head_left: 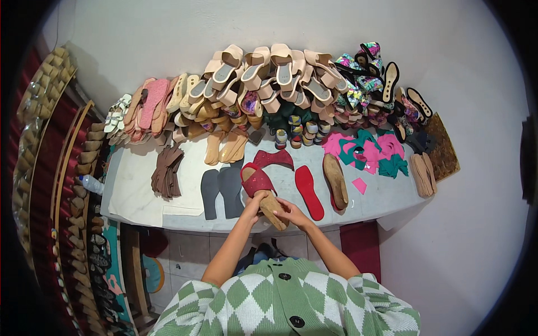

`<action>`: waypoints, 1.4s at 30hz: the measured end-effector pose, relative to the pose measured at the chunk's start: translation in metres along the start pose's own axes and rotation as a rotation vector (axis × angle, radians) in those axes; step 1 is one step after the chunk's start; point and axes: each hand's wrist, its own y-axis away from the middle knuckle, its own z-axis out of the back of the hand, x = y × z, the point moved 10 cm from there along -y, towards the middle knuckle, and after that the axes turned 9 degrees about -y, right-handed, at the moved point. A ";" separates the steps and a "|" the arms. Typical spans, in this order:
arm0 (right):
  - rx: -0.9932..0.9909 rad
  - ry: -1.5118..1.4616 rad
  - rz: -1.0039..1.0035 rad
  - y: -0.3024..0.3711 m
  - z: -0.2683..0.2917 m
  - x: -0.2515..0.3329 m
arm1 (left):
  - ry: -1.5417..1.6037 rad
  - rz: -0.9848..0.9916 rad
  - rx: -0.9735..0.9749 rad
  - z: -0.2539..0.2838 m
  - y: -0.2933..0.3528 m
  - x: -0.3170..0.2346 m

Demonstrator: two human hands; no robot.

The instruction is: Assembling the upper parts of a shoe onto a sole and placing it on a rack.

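Note:
Both of my hands hold a brown shoe last [271, 206] over the table's near edge, its toe pointing away from me. A dark red sandal upper [258, 181] is wrapped across the front of this last. My left hand [254, 206] grips the last's left side just below the upper. On the other side, my right hand [293, 215] has its fingers closed on the last near the heel. Beyond lies a loose dark red upper [274, 160]. To the right are a red insole [309, 193] and a second shoe last [335, 182] with a red edge underneath.
Grey sole pieces [229, 190] and brown strips [167, 172] lie left on the table [185, 220]. Pink and green scraps [367, 152] and tan soles [423, 175] are at the right. Beige heeled sandals [258, 67] are piled along the back. Racks of lasts [84, 168] stand left.

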 end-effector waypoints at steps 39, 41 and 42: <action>-0.260 -0.708 -0.165 -0.028 0.017 -0.045 | -0.606 -0.235 -0.331 -0.009 0.022 -0.034; -0.284 -0.577 -0.149 -0.027 0.029 -0.048 | -0.615 -0.256 -0.321 -0.009 0.016 -0.027; -0.303 -0.445 -0.139 -0.027 0.036 -0.046 | -0.622 -0.273 -0.316 -0.012 0.016 -0.028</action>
